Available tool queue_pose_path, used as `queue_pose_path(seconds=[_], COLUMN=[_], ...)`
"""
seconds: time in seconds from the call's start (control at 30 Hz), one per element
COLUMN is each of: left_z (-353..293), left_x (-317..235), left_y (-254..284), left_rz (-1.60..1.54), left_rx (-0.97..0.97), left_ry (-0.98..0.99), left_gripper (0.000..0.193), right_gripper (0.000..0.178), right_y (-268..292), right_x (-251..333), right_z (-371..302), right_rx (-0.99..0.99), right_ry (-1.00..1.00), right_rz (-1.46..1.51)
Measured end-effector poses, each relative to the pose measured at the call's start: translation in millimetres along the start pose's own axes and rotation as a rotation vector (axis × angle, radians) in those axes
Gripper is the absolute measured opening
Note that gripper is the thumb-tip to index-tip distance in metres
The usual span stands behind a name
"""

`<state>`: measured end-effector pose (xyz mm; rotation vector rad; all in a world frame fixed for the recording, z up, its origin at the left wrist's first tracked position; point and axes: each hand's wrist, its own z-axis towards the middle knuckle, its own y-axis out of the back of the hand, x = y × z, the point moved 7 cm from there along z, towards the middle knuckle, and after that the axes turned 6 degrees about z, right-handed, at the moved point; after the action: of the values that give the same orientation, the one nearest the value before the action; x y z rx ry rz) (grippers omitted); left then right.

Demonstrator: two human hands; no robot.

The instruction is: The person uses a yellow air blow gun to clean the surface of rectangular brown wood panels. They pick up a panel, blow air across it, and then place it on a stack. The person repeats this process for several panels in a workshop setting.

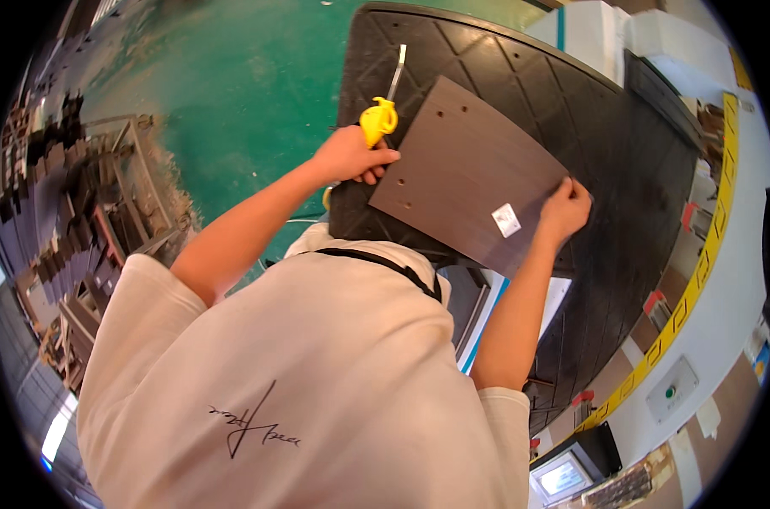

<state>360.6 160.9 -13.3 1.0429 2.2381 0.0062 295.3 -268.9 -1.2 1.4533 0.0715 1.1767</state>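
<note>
On the black table (521, 93), a flat dark-brown panel (465, 170) with a fine wood-grain face lies slanted, its near corner reaching past the table's near edge. The panel is thin and roughly rectangular, with a few small drilled holes near its far and left edges and a small white square sticker (506, 220) by its lower right edge. The left hand (351, 155) rests at the panel's left edge, its grip clenched around a yellow plastic air blow gun (378, 120) whose slim metal nozzle (397, 73) points away across the table. The right hand (565, 209) sits at the panel's right corner, fingers curled down on the edge; whether it pinches the panel or merely presses it I cannot tell. The table top is matt black with raised ribs crossing in a diamond pattern and a rounded rim. Left of it spreads a worn green floor (249, 76), with a rack of dark stacked parts (54, 212) farther left. To the right runs a yellow-and-black striped strip (699, 280), and beyond it a pale surface carrying a small box with a green button (671, 390).
</note>
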Motion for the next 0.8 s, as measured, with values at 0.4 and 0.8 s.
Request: queue_pose_path(seconds=[0.4, 0.8], left_z=[-8, 13], left_x=[13, -43], left_y=[44, 12], left_rz=[-0.096, 0.439], left_rx=[-0.32, -0.382], left_ry=[-0.137, -0.353], left_gripper=[0.028, 0.053], right_gripper=[0.004, 0.015], right_y=[-81, -33], right_x=[202, 193], right_z=[-160, -235], right_rx=[0.904, 0.56], right_ry=[0.743, 0.374], right_rz=[0.341, 0.393])
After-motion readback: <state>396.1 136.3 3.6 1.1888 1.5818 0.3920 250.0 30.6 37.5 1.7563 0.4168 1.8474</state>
